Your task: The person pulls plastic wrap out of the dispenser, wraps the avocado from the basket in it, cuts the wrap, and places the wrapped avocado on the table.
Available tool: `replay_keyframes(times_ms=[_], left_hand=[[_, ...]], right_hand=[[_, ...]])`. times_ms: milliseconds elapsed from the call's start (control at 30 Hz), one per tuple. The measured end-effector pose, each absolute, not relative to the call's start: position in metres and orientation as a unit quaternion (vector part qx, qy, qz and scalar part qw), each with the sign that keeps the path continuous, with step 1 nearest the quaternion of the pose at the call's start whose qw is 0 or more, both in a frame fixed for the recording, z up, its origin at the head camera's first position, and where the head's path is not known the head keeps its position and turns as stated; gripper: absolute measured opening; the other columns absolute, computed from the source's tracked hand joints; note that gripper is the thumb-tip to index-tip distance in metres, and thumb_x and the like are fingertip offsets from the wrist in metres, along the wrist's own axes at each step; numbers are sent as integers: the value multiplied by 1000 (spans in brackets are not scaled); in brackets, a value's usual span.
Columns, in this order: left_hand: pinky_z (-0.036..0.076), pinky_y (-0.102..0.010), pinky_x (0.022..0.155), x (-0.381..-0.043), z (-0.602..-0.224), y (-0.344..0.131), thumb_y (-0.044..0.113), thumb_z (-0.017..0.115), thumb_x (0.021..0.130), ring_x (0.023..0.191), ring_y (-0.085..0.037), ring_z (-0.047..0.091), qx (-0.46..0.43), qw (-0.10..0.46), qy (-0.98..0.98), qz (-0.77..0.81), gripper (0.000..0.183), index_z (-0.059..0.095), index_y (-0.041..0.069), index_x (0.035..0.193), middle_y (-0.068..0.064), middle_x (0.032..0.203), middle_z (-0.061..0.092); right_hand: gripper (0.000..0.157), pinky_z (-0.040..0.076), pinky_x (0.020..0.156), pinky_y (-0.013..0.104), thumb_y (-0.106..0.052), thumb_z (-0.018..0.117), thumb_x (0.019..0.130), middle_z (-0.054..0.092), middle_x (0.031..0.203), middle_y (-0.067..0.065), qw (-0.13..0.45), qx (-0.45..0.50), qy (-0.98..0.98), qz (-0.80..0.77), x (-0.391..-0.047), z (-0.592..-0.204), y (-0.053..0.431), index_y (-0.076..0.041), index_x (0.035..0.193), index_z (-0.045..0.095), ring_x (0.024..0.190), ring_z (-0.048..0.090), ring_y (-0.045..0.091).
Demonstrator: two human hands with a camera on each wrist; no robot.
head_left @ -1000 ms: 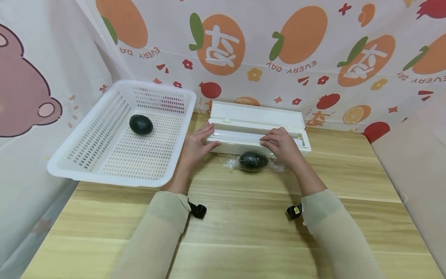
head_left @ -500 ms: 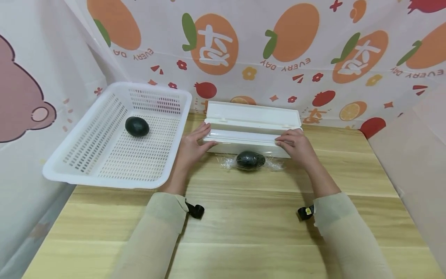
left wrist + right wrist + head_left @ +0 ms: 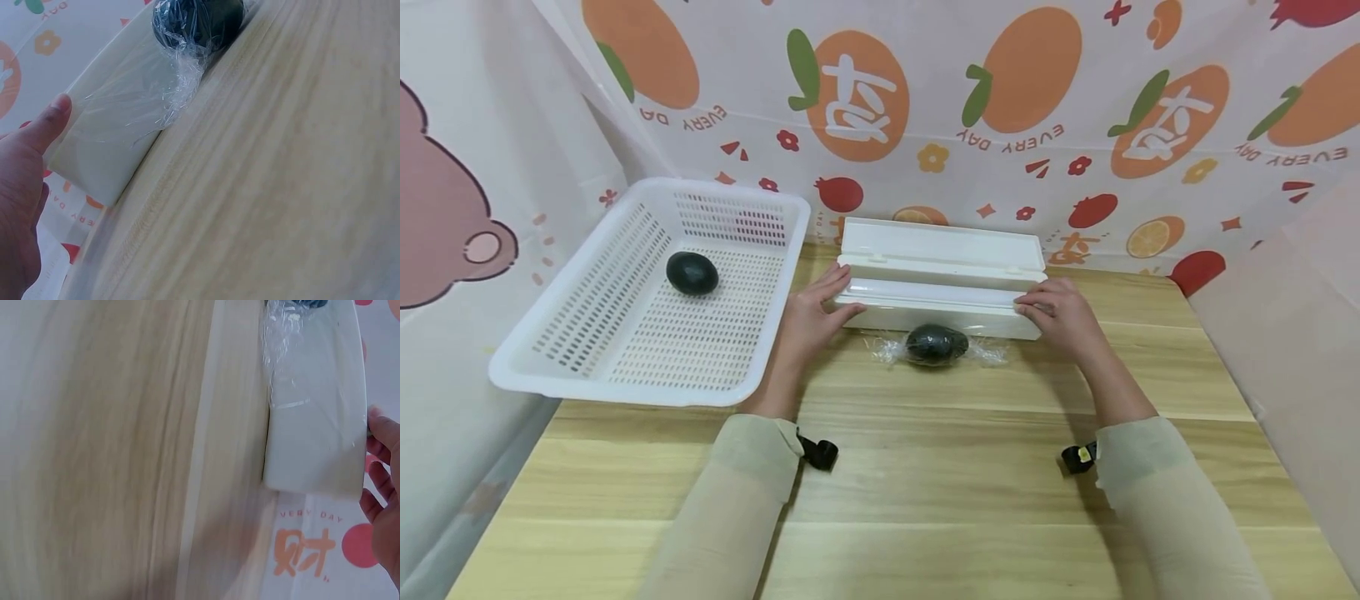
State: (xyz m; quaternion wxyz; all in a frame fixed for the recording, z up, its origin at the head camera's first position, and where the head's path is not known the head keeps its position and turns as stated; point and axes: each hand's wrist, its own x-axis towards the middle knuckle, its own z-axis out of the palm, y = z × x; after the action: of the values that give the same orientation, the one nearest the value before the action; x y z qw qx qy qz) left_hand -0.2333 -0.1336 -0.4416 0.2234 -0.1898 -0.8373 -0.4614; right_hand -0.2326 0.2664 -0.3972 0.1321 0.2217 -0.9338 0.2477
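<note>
A white cling film dispenser box (image 3: 917, 321) stands with its lid (image 3: 943, 242) up and a film roll (image 3: 936, 292) inside. My left hand (image 3: 812, 312) grips its left end, the thumb on the front edge. At the right end of that edge, my right hand (image 3: 1063, 317) pinches a small slide cutter, mostly hidden by the fingers. Against the front of the box lies a dark, avocado-like oval fruit (image 3: 936, 345) in clear cling film (image 3: 891, 348), bunched on both sides. In the left wrist view, film (image 3: 125, 106) also clings to the box's front wall.
On the left a white perforated plastic basket (image 3: 647, 392) holds one bare dark oval fruit (image 3: 692, 273). A fruit-printed curtain (image 3: 947, 108) hangs behind the wooden table (image 3: 940, 483). Black camera straps (image 3: 822, 454) are worn on both wrists.
My right hand has slid rightward along the box's front edge, from right of its middle to its right end. The left hand keeps its place on the box.
</note>
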Motion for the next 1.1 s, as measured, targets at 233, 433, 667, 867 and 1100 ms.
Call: replay_keyframes(times_ms=[233, 433, 667, 867, 1100], left_hand=[[40, -33, 110, -235, -441, -134, 27, 83, 77, 134, -21, 50, -190, 226, -840, -456, 58, 64, 1, 126, -7, 136, 60], [39, -34, 111, -235, -441, -133, 27, 83, 78, 134, -21, 50, -190, 226, -837, -461, 58, 65, 1, 126, -7, 136, 60], [40, -34, 110, -236, -439, -133, 29, 83, 77, 135, -19, 49, -189, 222, -842, -454, 59, 65, 2, 126, -5, 136, 60], [39, -33, 111, -235, -440, -134, 29, 83, 80, 136, -17, 47, -183, 208, -852, -444, 59, 63, 3, 128, -3, 139, 58], [37, -35, 113, -231, -441, -135, 31, 81, 82, 138, -17, 45, -177, 196, -861, -434, 60, 61, 4, 132, -3, 142, 55]], right_hand=[[11, 41, 83, 46, -8, 72, 89, 67, 95, 14, 149, 209, -938, 232, -230, -394, 281, -1, 96, 76, 105, 50, 33], [11, 43, 88, 49, -6, 72, 88, 65, 100, 16, 144, 210, -942, 221, -230, -389, 290, 1, 96, 76, 105, 49, 34], [13, 44, 86, 51, -7, 71, 90, 64, 97, 16, 129, 183, -952, 206, -227, -386, 302, 2, 97, 75, 103, 52, 35], [16, 41, 81, 47, -9, 69, 91, 63, 97, 16, 132, 177, -950, 222, -225, -391, 302, 2, 102, 74, 101, 51, 34], [31, 36, 87, 50, -10, 77, 84, 58, 105, 22, 236, 187, -918, 259, -211, -402, 272, -1, 113, 72, 103, 46, 41]])
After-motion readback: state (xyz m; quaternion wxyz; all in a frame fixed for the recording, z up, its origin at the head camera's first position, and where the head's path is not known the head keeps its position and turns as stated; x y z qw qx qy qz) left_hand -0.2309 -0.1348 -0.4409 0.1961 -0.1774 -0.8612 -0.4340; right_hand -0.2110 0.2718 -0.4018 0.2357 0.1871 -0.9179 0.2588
